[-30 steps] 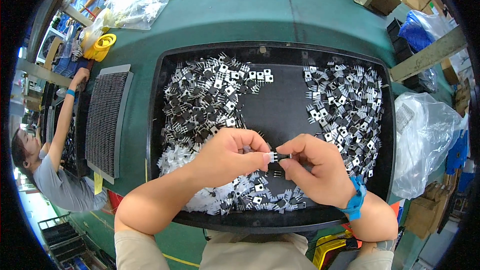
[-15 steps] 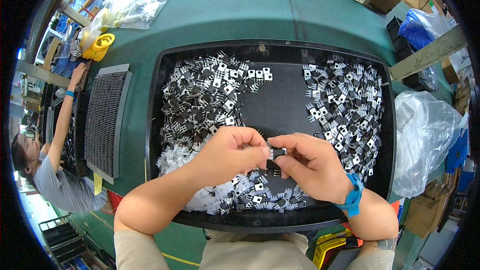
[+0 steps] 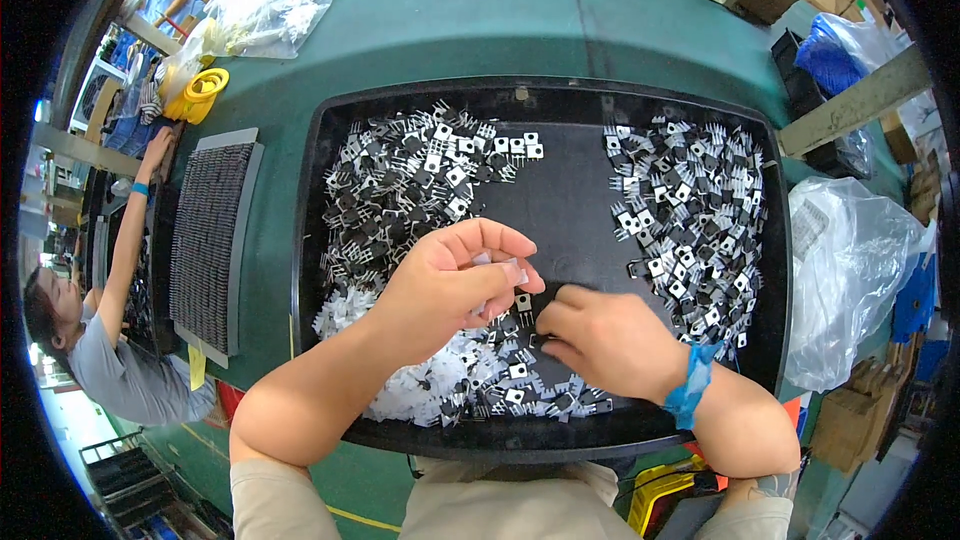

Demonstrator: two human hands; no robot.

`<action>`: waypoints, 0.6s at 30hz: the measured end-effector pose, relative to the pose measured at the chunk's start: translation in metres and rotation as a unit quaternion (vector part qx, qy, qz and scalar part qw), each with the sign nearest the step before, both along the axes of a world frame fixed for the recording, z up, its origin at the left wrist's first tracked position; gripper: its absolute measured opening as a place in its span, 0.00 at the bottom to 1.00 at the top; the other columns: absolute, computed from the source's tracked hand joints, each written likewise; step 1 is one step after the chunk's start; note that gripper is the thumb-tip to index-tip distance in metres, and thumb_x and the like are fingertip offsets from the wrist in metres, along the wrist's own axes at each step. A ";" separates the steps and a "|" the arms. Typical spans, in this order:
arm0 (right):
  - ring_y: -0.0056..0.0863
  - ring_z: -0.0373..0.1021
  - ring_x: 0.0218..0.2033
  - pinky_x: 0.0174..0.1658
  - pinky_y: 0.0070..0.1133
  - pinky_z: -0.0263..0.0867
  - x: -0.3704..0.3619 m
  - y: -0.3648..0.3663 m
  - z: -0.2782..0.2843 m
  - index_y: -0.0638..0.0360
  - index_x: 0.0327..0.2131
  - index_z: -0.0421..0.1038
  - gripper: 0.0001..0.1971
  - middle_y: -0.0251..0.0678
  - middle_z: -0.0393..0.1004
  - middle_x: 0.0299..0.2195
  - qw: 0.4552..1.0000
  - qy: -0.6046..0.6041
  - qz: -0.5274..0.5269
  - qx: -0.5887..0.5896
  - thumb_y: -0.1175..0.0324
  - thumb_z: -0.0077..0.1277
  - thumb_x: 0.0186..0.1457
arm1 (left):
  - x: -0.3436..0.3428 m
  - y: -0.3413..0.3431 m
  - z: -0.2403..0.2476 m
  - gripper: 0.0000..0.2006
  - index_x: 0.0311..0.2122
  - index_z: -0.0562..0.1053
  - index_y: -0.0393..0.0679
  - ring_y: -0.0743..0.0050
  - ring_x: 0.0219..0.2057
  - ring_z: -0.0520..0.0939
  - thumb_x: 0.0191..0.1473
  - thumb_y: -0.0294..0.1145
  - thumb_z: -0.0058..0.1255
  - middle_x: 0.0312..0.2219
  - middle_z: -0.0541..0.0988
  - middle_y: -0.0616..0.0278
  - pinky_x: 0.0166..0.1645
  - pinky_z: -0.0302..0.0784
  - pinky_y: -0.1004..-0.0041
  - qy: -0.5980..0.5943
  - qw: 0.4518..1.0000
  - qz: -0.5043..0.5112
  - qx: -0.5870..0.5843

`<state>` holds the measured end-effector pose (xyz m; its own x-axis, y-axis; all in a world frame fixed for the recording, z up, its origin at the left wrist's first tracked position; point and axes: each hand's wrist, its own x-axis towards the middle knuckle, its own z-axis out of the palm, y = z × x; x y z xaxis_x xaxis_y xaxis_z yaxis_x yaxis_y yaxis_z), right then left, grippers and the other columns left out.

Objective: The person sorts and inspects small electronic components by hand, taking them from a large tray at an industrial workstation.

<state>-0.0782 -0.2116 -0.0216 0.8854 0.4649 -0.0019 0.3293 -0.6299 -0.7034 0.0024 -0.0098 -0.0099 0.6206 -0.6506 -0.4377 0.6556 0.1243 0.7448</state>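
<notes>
My left hand (image 3: 455, 280) is curled over the middle of a black tray (image 3: 540, 445), with a few small whitish plastic pieces (image 3: 485, 262) between its thumb and fingers. To its right my right hand (image 3: 610, 340) hangs low over the tray, fingers bent and thumb apart, with nothing visible in its grasp. Just left of those fingertips lies a black three-legged transistor (image 3: 524, 304). A heap of bare transistors (image 3: 385, 210) fills the tray's left side. Transistors with whitish pieces on their legs (image 3: 690, 230) are piled at the right. Loose white plastic pieces (image 3: 415, 390) lie at the near left.
A grey rack with dense dark rows (image 3: 210, 240) stands left of the tray on the green table (image 3: 480, 30). Clear plastic bags (image 3: 850, 280) lie at the right, by a metal post (image 3: 860, 105). Another person (image 3: 120, 340) works at the far left.
My hands have parted: the transistor held between them is gone from my fingers. My right hand has opened and dropped slightly; my left fingers have loosened around the white pieces.
</notes>
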 end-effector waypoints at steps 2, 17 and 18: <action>0.38 0.73 0.30 0.30 0.33 0.70 -0.006 0.005 -0.007 0.56 0.31 0.68 0.05 0.39 0.70 0.30 0.991 0.012 0.071 -0.117 0.71 0.48 0.49 | 0.000 -0.001 0.000 0.10 0.42 0.69 0.37 0.86 0.22 0.70 0.53 0.22 0.48 0.33 0.78 0.53 0.23 0.62 0.86 -0.006 1.000 -0.002 -0.002; 0.44 0.71 0.26 0.27 0.34 0.67 -0.001 -0.001 0.007 0.60 0.30 0.64 0.08 0.41 0.72 0.25 0.992 0.119 0.043 0.001 0.69 0.53 0.49 | -0.002 -0.001 -0.002 0.11 0.43 0.69 0.39 0.86 0.22 0.71 0.53 0.23 0.51 0.34 0.78 0.51 0.24 0.64 0.85 0.022 0.998 0.012 -0.051; 0.48 0.71 0.25 0.28 0.36 0.66 0.002 -0.001 0.015 0.61 0.30 0.63 0.09 0.42 0.73 0.24 0.983 0.169 0.003 0.066 0.69 0.53 0.49 | -0.001 0.000 -0.002 0.11 0.42 0.70 0.39 0.86 0.22 0.71 0.53 0.23 0.52 0.34 0.78 0.51 0.23 0.63 0.85 0.025 0.999 0.020 -0.043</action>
